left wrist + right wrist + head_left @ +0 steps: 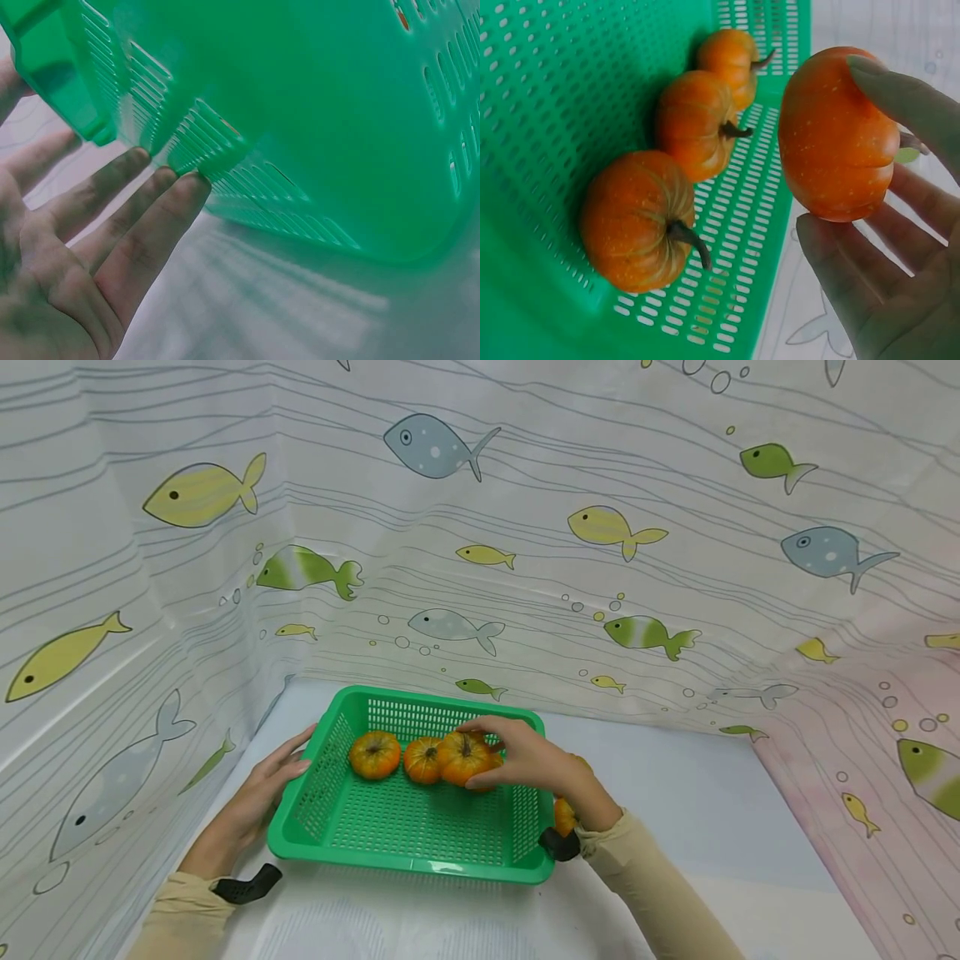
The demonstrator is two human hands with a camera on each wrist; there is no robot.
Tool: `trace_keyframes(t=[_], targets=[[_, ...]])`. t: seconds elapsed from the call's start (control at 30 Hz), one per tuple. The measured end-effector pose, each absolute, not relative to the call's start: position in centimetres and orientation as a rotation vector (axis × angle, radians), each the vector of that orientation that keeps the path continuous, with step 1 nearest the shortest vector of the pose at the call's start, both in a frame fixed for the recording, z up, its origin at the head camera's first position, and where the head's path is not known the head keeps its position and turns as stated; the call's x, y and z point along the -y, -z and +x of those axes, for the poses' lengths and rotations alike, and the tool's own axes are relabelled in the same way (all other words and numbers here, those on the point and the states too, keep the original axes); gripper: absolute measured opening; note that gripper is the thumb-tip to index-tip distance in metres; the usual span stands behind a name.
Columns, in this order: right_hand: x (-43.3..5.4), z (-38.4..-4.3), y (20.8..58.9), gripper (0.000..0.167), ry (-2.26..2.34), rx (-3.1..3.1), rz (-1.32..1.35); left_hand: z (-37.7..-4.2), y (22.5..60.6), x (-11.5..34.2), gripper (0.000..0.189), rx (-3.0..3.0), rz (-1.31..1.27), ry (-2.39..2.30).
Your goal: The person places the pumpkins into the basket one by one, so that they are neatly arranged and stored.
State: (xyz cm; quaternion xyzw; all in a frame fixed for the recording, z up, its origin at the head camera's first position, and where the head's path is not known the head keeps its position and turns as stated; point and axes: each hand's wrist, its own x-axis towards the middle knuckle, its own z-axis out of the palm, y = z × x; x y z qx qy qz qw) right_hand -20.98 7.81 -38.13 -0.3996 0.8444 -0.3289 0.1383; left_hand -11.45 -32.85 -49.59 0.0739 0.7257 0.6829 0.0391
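My right hand holds a small orange pumpkin over the green plastic basket, thumb and fingertips spread around its sides. Three more pumpkins sit in a row inside along the far wall: one at the left, one in the middle, and one mostly covered by the held pumpkin in the head view. At the basket's left side is my left hand. Its extended fingers touch the slotted outer wall below the rim.
Right of the basket, partly behind my right wrist, more orange pumpkin surface shows on the white tabletop. A fish-patterned curtain encloses the back and both sides. Each wrist carries a black device.
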Motion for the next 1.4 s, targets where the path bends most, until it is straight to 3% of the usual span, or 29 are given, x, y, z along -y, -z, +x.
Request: trace_keyframes(t=[1.4], targets=[[4.1, -20.0, 42.6, 0.073, 0.407, -2.368, -1.534, -11.4, 49.8, 33.0, 0.059, -2.185, 0.244, -2.121]])
